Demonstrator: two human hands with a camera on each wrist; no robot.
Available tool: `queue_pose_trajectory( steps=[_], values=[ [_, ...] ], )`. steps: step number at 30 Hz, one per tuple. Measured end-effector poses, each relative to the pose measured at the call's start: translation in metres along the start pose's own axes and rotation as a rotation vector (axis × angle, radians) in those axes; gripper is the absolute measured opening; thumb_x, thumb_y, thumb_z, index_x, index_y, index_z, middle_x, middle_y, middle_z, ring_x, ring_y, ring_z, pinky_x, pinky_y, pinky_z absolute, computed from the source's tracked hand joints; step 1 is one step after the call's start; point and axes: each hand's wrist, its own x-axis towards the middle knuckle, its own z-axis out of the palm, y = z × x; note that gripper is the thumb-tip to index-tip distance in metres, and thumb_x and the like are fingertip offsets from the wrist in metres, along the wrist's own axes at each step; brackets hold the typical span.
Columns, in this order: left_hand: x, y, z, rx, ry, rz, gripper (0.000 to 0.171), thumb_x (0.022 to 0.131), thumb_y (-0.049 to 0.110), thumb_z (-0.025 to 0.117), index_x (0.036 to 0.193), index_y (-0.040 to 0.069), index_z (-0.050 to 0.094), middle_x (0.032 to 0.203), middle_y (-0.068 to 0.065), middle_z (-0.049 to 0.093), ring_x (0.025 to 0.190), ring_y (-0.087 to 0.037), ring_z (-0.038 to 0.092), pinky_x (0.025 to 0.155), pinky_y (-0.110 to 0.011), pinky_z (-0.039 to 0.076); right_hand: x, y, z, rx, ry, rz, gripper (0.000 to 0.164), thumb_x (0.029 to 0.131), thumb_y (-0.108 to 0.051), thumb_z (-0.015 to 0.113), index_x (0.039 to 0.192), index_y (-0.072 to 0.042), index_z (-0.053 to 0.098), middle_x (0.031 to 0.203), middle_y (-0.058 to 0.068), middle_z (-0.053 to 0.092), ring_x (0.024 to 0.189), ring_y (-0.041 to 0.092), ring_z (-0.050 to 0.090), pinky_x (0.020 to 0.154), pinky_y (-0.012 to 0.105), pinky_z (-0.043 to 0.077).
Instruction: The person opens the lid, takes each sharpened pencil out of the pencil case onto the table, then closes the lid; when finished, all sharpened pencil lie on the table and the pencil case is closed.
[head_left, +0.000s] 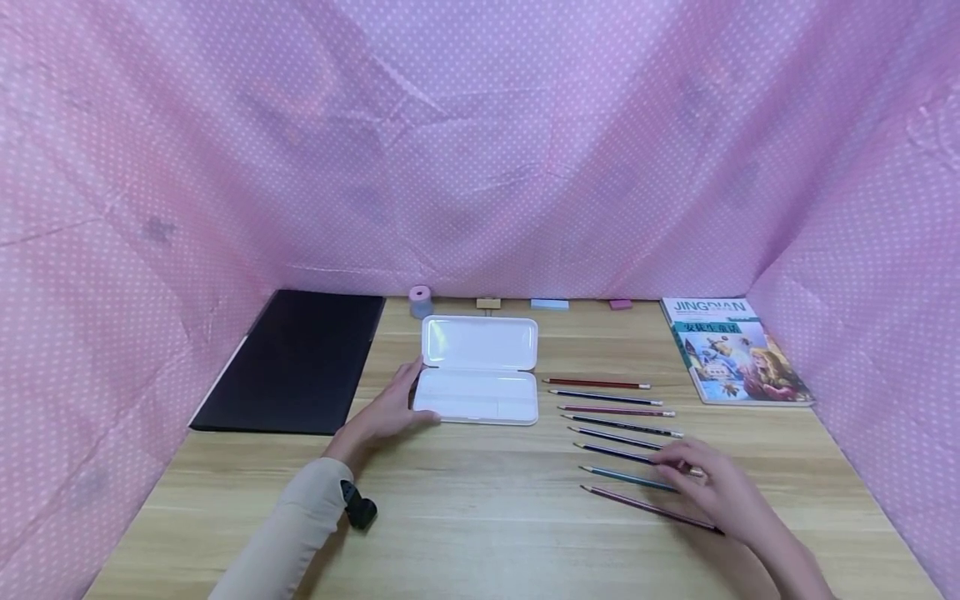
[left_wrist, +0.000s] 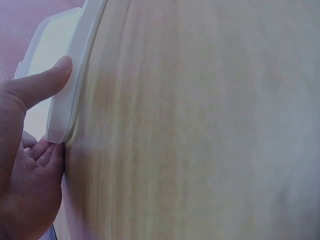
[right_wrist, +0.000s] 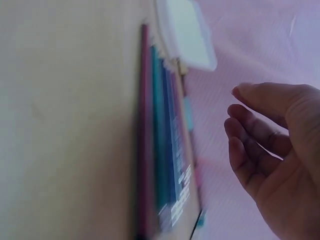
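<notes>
An opened white pencil case [head_left: 476, 394] lies on the table with its lid [head_left: 480, 343] tilted back. My left hand [head_left: 390, 408] holds its left end, thumb along the front wall and the other fingers at the side, as the left wrist view also shows. To the right of the case several pencils lie in a slanted row, their tips toward the case. Dark red [head_left: 600, 384], teal [head_left: 626, 477] and purple [head_left: 637, 503] ones are among them. Over the blunt ends of the nearer pencils hovers my right hand [head_left: 712, 487], fingers loosely bent and apart from the thumb, holding nothing.
A black folder [head_left: 300, 358] lies at the left, a magazine [head_left: 738, 354] at the right. Along the back stand a pink-and-grey round item [head_left: 421, 302], a yellowish block with a clip [head_left: 488, 304], a light-blue block [head_left: 550, 305] and a magenta block [head_left: 620, 305]. Pink dotted cloth [head_left: 480, 167] surrounds the table.
</notes>
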Motion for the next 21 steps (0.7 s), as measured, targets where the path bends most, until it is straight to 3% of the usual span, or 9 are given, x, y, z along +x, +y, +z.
queue_pose_trajectory(
  steps=[7, 13, 21],
  values=[
    [0.000, 0.000, 0.000, -0.007, -0.006, -0.008, 0.112, 0.071, 0.048, 0.075, 0.149, 0.021, 0.001, 0.149, -0.007, 0.017, 0.136, -0.026, 0.018, 0.109, -0.049, 0.015, 0.058, -0.015, 0.008, 0.096, -0.099, -0.006, 0.017, 0.088, -0.021, 0.063, 0.105, -0.022, 0.066, 0.099, -0.010, 0.063, 0.083, 0.004, 0.057, 0.069, 0.027, 0.050],
    [0.000, 0.000, 0.000, -0.011, -0.012, -0.030, 0.112, 0.070, 0.050, 0.075, 0.149, 0.024, 0.000, 0.150, -0.004, 0.014, 0.137, -0.023, 0.015, 0.110, -0.048, 0.014, 0.101, -0.015, 0.034, 0.210, -0.183, 0.098, 0.033, 0.090, -0.036, 0.057, 0.116, -0.016, 0.061, 0.104, -0.002, 0.063, 0.093, 0.011, 0.058, 0.080, 0.034, 0.049],
    [0.000, 0.000, 0.000, -0.015, -0.016, -0.036, 0.111, 0.071, 0.048, 0.075, 0.149, 0.024, 0.000, 0.151, -0.004, 0.013, 0.137, -0.022, 0.015, 0.110, -0.047, 0.014, 0.150, -0.007, 0.081, 0.372, -0.172, 0.215, 0.042, 0.091, -0.023, 0.059, 0.127, -0.003, 0.051, 0.112, 0.012, 0.060, 0.104, 0.025, 0.057, 0.090, 0.043, 0.045]
  ],
)
